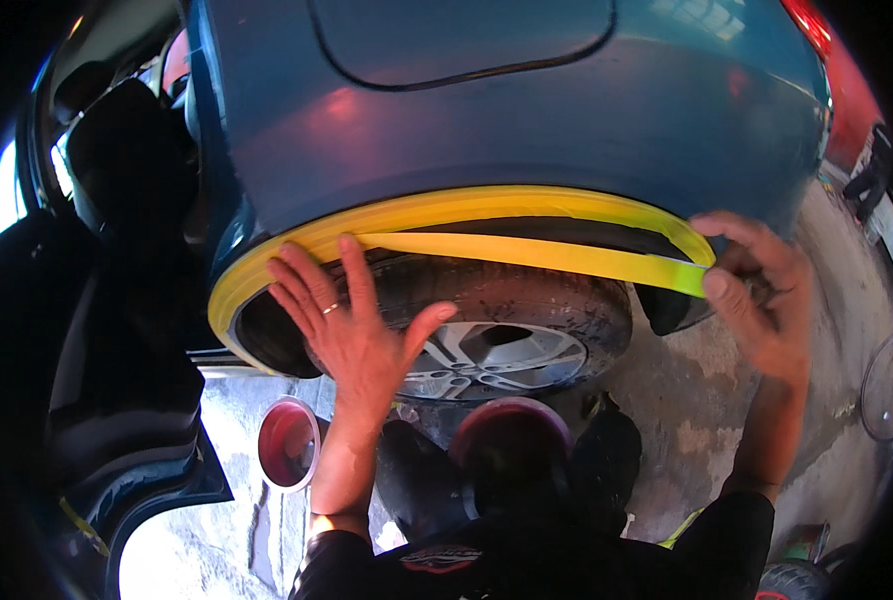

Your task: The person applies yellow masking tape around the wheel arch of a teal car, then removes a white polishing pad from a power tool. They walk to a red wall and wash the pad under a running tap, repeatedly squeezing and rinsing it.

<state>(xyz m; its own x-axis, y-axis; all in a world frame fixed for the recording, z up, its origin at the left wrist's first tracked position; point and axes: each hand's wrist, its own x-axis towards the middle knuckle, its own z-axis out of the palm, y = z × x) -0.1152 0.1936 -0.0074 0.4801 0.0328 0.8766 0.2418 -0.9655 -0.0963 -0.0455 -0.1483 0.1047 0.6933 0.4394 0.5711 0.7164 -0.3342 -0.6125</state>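
Yellow masking tape [467,202] runs along the edge of a dark blue car's wheel arch. From the arch's left part a loose strip of tape [537,253] stretches rightward across the top of the tyre [577,305]. Its far end sits between the thumb and fingers of my right hand [772,290], beside the arch's right end. My left hand [347,310] lies with fingers spread, its fingertips on the taped edge where the loose strip begins. A ring is on one of its fingers. Below is the spoked alloy wheel [507,360].
The car's side panel [527,130] rises in front of me, and an open door [87,400] stands at left. A pinkish-red bucket [290,445] is on the wet floor. Another reddish round container [512,412] shows between my knees. Wheeled gear [795,580] sits at lower right.
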